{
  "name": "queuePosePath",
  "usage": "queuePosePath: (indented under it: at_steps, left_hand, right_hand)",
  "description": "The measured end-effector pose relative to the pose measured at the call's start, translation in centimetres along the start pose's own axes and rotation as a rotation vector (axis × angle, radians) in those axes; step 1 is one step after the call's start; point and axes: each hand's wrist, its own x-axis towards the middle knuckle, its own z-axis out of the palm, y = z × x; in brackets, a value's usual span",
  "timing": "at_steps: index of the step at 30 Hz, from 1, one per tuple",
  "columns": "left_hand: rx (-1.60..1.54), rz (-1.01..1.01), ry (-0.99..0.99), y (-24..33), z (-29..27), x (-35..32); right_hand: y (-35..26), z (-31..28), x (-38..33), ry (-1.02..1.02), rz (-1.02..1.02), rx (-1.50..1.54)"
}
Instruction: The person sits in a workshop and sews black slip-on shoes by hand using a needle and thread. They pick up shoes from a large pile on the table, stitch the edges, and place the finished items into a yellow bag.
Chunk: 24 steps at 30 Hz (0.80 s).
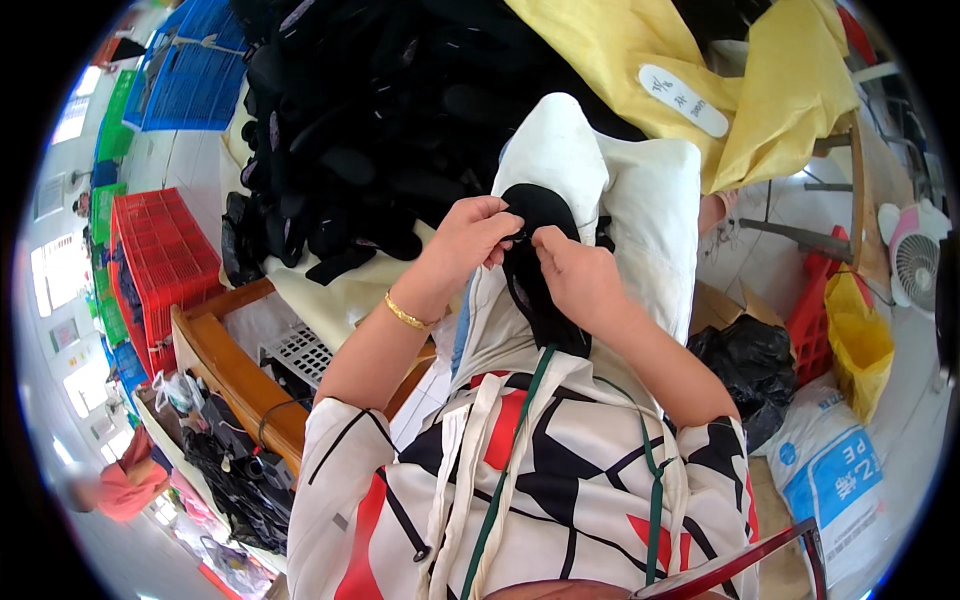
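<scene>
A shoe-shaped black cloth piece (545,205) lies lengthwise over my lap, on a white cloth (655,190). Its rounded end points away from me. My left hand (472,238) pinches its left edge with thumb and forefinger. From the other side, my right hand (580,272) grips it with curled fingers, the fingertips partly hidden. The two hands are close together but apart. Whether a small tool or thread sits between the fingers is too small to tell. Beyond my knees a large heap of similar black pieces (370,110) spreads over a pale cloth.
A yellow sack (620,40) with a white sole-shaped card (684,100) lies at far right. Red crates (165,260) and a blue crate (195,75) stand left, beyond a wooden frame (240,370). Black bags (745,365), a white-blue sack (825,470) and a fan (915,255) are at right.
</scene>
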Motion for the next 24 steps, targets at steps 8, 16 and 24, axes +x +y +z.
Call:
queuePosePath:
  at_steps: [8,16,24]
  left_hand:
    - [-0.110,-0.044,-0.046,-0.4,-0.6,0.1]
    - [-0.178,-0.027,-0.050,-1.2,-0.6,-0.1]
    - [-0.123,0.081,-0.004,-1.6,0.3,-0.3]
  right_hand:
    - [-0.3,2.1,-0.3,0.119,0.011,-0.066]
    - [-0.2,1.8,1.0,0.099,0.171,0.334]
    - [-0.7,-1.4,2.9,0.145,0.031,0.290]
